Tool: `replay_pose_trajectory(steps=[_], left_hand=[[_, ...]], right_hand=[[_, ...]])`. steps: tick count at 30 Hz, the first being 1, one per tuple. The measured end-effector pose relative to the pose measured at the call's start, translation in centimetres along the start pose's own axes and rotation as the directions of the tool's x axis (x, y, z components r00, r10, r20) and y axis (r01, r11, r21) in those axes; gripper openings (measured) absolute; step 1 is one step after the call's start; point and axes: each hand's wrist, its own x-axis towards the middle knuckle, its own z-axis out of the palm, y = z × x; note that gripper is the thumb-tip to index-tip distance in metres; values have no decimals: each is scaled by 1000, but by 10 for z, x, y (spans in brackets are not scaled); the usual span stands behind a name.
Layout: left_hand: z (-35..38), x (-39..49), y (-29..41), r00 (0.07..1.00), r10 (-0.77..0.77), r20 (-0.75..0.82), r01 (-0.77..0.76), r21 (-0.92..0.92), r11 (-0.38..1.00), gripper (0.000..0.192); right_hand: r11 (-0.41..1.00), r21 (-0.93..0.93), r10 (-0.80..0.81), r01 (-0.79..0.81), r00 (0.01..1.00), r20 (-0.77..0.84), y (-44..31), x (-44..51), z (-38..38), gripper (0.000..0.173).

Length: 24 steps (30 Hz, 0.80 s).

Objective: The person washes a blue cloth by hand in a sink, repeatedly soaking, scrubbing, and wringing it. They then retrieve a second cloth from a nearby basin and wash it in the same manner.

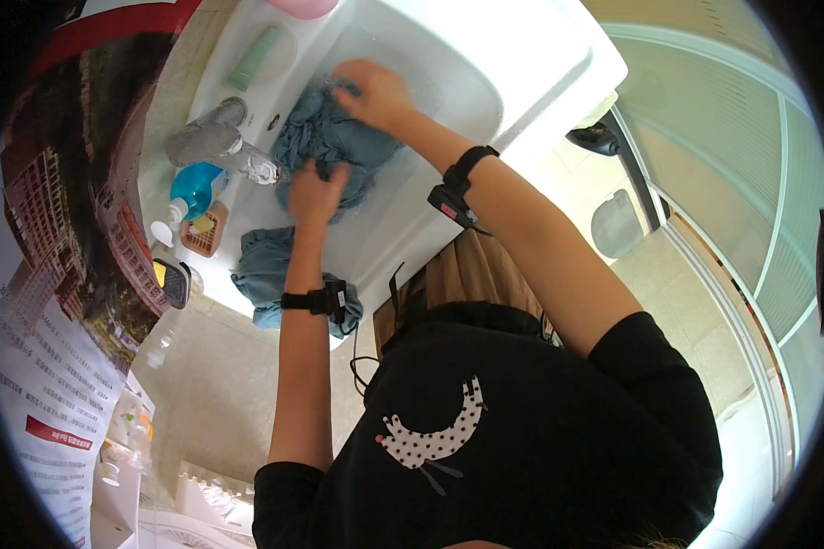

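Observation:
A wet blue-grey garment [329, 137] lies bunched in the cloudy water of a white washbasin [522, 62]. My left hand [316, 195] grips its near part, beside the tap, with cloth showing between thumb and fingers. At the far side of the bundle, my right hand [374, 92] is slightly blurred and curls around a fold. Some fingertips are hidden by the fabric. Another blue-grey cloth [268, 267] is heaped on the basin's near left corner, partly under my left forearm. The metal tap [226, 147] reaches over the basin from the left.
A green tube [254, 58] lies on the basin ledge. Behind the tap stand a blue bottle [192, 192] and a soap dish [206, 230] holding soap. A large printed sheet [62, 274] covers the left side. A ribbed sliding door [707, 137] is at right.

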Motion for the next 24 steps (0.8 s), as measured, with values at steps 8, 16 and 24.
replay_pose_trajectory(steps=[8, 16, 24], left_hand=[[-4, 34, 14, 976, 7, -217, -196, -868, 457, 79], [38, 66, -51, 947, 314, -62, 54, -937, -346, 44], [17, -7, 2, 967, 246, 64, 180, -854, -487, 36]], right_hand=[[791, 292, 537, -538, 839, 89, -26, -40, 44, 89], [881, 366, 259, -300, 953, 159, -111, -85, 36, 58], [999, -34, 48, -43, 987, 154, -103, -61, 19, 35]])
